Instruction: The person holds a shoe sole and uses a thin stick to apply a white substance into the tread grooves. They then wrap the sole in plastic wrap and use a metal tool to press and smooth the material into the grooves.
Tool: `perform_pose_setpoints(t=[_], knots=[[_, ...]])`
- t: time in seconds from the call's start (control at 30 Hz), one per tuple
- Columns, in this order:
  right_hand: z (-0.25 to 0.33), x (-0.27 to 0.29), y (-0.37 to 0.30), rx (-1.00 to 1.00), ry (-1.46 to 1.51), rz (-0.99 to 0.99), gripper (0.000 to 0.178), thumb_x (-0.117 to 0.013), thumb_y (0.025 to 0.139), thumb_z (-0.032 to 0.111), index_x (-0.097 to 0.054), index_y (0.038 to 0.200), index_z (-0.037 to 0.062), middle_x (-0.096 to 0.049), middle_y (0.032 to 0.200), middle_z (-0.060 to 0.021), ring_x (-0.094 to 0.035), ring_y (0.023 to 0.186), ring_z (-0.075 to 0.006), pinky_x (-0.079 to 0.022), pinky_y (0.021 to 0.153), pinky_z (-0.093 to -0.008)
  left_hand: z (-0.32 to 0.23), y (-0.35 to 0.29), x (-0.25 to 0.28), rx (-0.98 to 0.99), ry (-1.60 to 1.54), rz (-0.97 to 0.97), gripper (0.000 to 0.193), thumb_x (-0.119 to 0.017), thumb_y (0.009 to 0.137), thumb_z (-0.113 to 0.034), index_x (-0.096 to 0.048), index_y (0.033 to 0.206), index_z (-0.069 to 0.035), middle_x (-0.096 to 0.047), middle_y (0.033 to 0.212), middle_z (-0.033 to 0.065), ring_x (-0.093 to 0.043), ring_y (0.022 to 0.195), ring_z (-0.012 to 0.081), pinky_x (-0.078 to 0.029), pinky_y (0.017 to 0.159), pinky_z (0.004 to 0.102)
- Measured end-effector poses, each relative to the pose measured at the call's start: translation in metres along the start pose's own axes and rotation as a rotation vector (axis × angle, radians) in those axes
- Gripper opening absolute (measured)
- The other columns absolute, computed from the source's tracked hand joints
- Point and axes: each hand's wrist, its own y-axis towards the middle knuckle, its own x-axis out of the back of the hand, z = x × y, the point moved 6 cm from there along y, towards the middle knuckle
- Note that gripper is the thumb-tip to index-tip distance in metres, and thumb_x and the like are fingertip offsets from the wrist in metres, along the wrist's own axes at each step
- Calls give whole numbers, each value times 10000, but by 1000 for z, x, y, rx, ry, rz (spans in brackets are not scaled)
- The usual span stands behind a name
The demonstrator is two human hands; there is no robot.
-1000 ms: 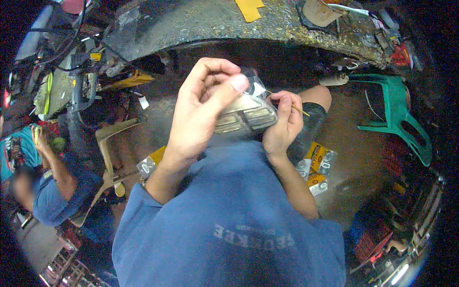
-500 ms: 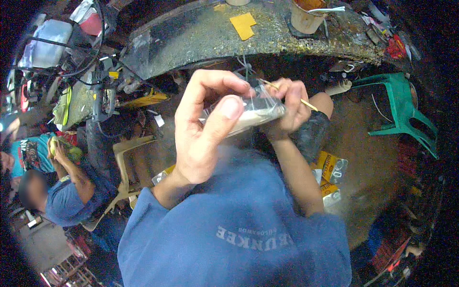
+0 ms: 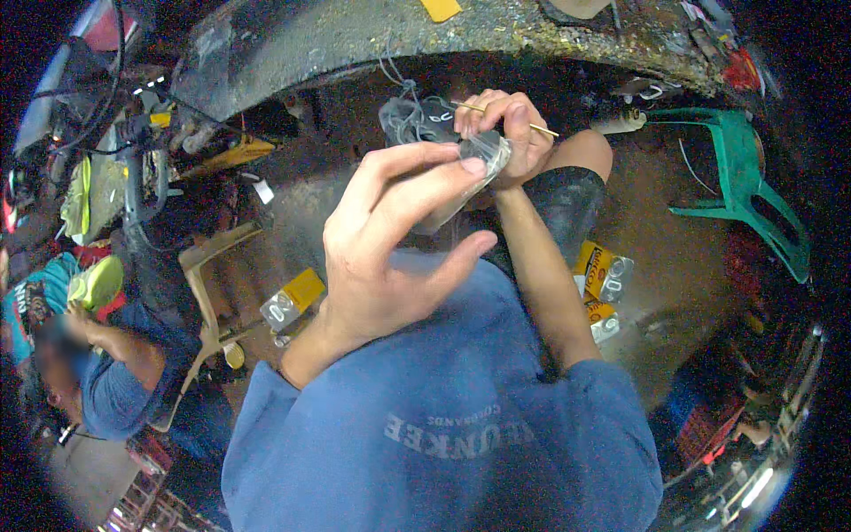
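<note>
The film-covered piece [image 3: 489, 149] has been swung edge-on, the left thumb lifted clear! It would be best held steady, the film kept taut. It is caught between the hands: left of it, the widely spread left hand [image 3: 377, 244], only fingertips resting against it; right of it, the right hand [image 3: 516, 146], curled round a thin stick [image 3: 542, 131]. Beyond it, a dark corded bundle [image 3: 401, 117] is seen.

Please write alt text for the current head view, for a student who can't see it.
A person's right hand grips a thin stick close to a plastic-wrapped item, which the left hand touches, its thumb apart. A blue shirt fills the lower picture; a stained work table lies beyond, a green chair at right.
</note>
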Motion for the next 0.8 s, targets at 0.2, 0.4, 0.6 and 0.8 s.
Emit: perform_pose_setpoints(t=[0.2,0.4,0.6,0.8], knots=[[-5,4,2,41,-51,66,451,-453,1069,287,-579,764,-21,-601,673,-154,-573,593,-233,-500,580,-373,18,-9,-2,204,-77,-36,572,-855,694,-16,-642,1224,-20,-681,1125,152,-697,995,241,-582,843,346],[-7,10,1,52,7,75,423,-452,1057,229,-582,762,-45,-610,663,-173,-587,574,-252,-514,554,-379,34,-22,-15,250,-304,-85,615,-836,777,-27,-536,1313,9,-595,1274,157,-658,1114,261,-552,939,371],[-10,10,6,45,-68,84,415,-469,1053,234,-572,761,-42,-597,657,-169,-582,569,-249,-509,543,-379,32,-12,-6,128,-132,-14,460,-834,752,-8,-643,1170,-33,-649,1183,161,-668,1072,281,-549,903,367],[-4,7,12,1,-339,-22,422,-446,1066,265,-624,857,-55,-675,738,-175,-638,630,-224,-526,599,-358,36,-3,2,163,-119,-88,386,-806,731,20,-722,1098,-66,-701,1070,133,-697,978,264,-553,847,339]])
